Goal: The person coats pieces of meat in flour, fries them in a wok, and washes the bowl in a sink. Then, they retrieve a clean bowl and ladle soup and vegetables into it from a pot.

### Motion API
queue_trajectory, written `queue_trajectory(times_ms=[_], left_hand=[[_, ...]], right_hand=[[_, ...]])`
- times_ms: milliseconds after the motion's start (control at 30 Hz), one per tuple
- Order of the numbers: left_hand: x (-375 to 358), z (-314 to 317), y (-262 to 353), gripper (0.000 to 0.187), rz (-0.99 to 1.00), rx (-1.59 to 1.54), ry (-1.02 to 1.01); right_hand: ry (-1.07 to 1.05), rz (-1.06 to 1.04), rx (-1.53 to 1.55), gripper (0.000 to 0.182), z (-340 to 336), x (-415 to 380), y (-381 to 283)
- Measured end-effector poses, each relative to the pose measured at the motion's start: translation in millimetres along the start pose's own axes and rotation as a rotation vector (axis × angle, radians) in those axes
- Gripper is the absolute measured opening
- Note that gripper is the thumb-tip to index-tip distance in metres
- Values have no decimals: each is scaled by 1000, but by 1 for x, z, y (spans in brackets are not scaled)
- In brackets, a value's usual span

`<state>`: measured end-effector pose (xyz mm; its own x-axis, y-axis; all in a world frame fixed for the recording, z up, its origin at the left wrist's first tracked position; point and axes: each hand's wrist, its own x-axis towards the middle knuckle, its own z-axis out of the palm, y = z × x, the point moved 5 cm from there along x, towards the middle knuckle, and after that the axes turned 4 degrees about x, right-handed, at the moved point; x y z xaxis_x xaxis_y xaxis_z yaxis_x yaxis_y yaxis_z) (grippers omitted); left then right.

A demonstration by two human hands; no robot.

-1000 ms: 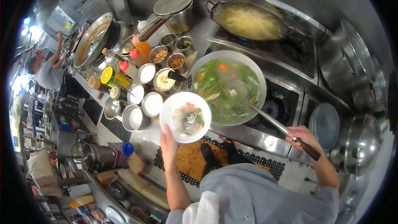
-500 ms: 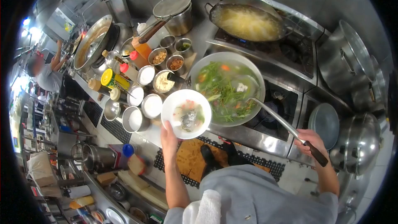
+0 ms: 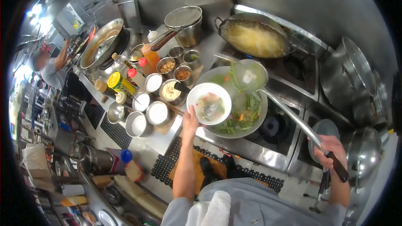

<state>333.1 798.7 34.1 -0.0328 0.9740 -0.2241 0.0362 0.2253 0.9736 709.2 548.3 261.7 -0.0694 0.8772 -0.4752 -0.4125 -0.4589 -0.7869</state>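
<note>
One head-worn fisheye camera looks steeply down from above the stove (image 3: 268, 142); the wall lies at twelve o'clock, the floor at six.

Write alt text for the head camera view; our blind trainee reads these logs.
A cook's left hand holds a white bowl of soup over a wok of greens, while the right hand lifts a long ladle above it. Seasoning tins sit beside the stove.
</note>
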Motion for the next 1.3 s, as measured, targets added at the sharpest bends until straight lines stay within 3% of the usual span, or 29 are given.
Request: queue_trajectory(times_ms=[367, 867, 1167, 1233, 1300], left_hand=[[11, 46, 19, 55, 9, 5, -102], [2, 42, 23, 60, -30, 57, -133], [6, 43, 14, 60, -40, 0, -100], [1, 43, 23, 58, -36, -2, -102], [-1, 44, 25, 56, -32, -2, -106]], right_hand=[[-23, 97, -41, 41, 22, 22, -5], [-4, 189, -393, 45, 50, 49, -14], [83, 40, -800, 52, 26, 46, 8], [3, -402, -1234, 58, 37, 42, 2], [38, -426, -1248, 60, 35, 38, 8]])
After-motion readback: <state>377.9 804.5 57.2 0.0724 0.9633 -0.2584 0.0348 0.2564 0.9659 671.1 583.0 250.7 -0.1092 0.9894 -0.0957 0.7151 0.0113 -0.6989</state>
